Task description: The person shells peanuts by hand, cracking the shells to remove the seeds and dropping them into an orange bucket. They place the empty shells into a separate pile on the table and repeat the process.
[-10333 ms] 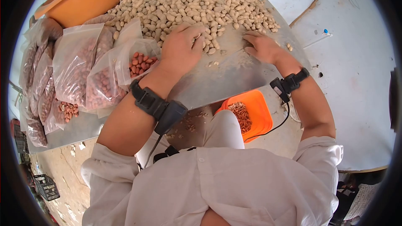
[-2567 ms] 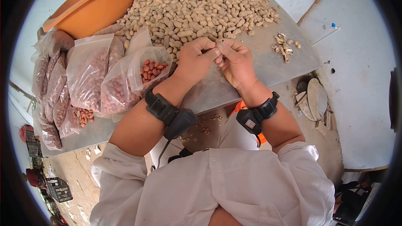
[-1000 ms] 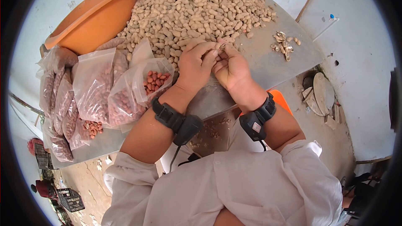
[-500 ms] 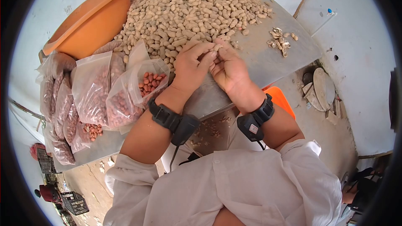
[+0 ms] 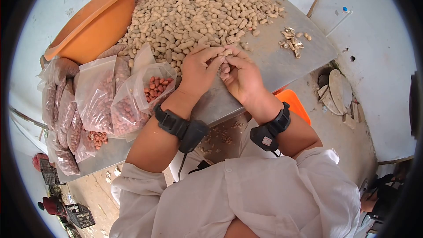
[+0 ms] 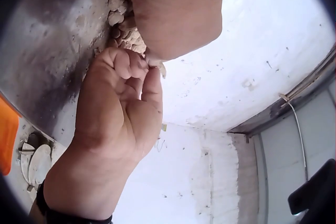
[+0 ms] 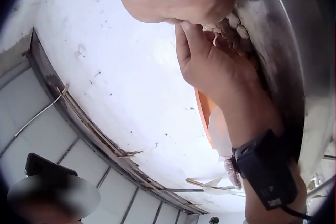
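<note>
Both hands meet at the near edge of a big heap of unshelled peanuts (image 5: 198, 13) on a metal table. My left hand (image 5: 197, 71) and my right hand (image 5: 246, 77) pinch a pale peanut (image 5: 228, 53) between their fingertips in the head view. In the left wrist view the right hand (image 6: 113, 103) has its fingers curled in, its thumb up against the other hand. From the right wrist view, the left hand (image 7: 220, 66) brings thumb and finger together under the other hand, and the peanut is hidden there.
Clear bags of red peanut kernels (image 5: 94, 92) stand at the left, one bag (image 5: 156, 87) gaping open. Behind them leans an orange basin (image 5: 94, 22). A small pile of split shells (image 5: 291, 42) lies on the metal table (image 5: 304, 64) at right. An orange container (image 5: 296, 105) sits below the edge.
Ten seconds ago the hands were apart at the heap; now they are together over a peanut. Split shells have appeared at the right. In the last half second the fingers have shifted slightly.
</note>
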### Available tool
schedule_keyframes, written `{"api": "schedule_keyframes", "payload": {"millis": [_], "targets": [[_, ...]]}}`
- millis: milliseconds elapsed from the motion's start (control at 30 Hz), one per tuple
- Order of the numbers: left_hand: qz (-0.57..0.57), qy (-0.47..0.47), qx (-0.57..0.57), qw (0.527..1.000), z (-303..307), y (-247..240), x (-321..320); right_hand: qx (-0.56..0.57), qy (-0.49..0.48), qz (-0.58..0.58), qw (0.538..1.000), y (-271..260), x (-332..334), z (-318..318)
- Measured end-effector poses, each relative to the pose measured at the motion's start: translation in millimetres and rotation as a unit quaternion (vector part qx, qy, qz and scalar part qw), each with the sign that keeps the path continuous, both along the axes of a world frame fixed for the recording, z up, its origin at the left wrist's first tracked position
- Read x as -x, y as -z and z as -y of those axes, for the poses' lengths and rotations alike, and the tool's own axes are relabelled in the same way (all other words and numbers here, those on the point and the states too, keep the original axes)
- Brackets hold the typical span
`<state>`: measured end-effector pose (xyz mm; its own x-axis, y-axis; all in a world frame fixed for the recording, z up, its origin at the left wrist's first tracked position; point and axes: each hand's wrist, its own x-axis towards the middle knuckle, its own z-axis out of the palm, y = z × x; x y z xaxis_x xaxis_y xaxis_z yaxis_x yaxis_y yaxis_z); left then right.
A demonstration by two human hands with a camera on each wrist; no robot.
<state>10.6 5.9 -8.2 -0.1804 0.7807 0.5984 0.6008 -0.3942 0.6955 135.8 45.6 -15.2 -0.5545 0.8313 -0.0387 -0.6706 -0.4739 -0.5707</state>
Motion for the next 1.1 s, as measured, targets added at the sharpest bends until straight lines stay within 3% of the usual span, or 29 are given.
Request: {"api": "schedule_keyframes", "payload": {"millis": [133,333,367,400,433,467,567,700,800,900,1000,1100], "targets": [[-0.026,0.023,-0.037,0.999,2.7,-1.8,-3.5,-0.055,-0.005,0.001,0.998,-0.7,-3.5,3.1],[0.0,0.037,0.009,0.999,11.4,-12.1,-9.3,-0.107,0.08,0.102,0.986,-9.3,-19.9,-9.5],[0.009,0.031,0.006,0.999,9.9,-9.9,-6.4,-0.151,0.119,0.178,0.965,-14.9,-30.6,-20.0],[0.018,0.023,0.003,1.0,8.5,-8.0,-3.6,-0.196,0.157,0.253,0.935,-20.2,-43.1,-35.1],[0.013,0.015,0.002,1.0,8.6,-8.6,-2.2,-0.287,0.231,0.333,0.868,-21.8,-54.5,-54.9],[0.022,0.013,0.001,1.0,7.9,-8.3,-2.3,-0.373,0.299,0.404,0.78,-22.7,-64.8,-69.8],[0.032,0.006,-0.015,0.999,6.9,-7.6,-3.8,-0.47,0.324,0.624,0.533,-34.0,-82.0,-81.1],[0.025,-0.003,-0.023,0.999,6.1,-7.3,-1.3,-0.595,0.114,0.621,0.497,-33.2,-56.3,-53.5],[0.036,-0.01,-0.024,0.999,4.3,-4.3,2.3,-0.643,0.096,0.645,0.401,-24.5,-42.6,-58.3],[0.046,-0.011,-0.035,0.998,3.6,-2.3,3.8,-0.64,0.051,0.672,0.368,-22.9,-39.4,-60.5],[0.053,-0.015,-0.046,0.997,3.5,-3.3,2.6,-0.634,0.04,0.681,0.364,-22.5,-40.1,-65.3],[0.057,-0.017,-0.057,0.997,2.4,-2.3,2.5,-0.54,0.071,0.537,0.645,-21.9,-49.4,-75.4]]}}
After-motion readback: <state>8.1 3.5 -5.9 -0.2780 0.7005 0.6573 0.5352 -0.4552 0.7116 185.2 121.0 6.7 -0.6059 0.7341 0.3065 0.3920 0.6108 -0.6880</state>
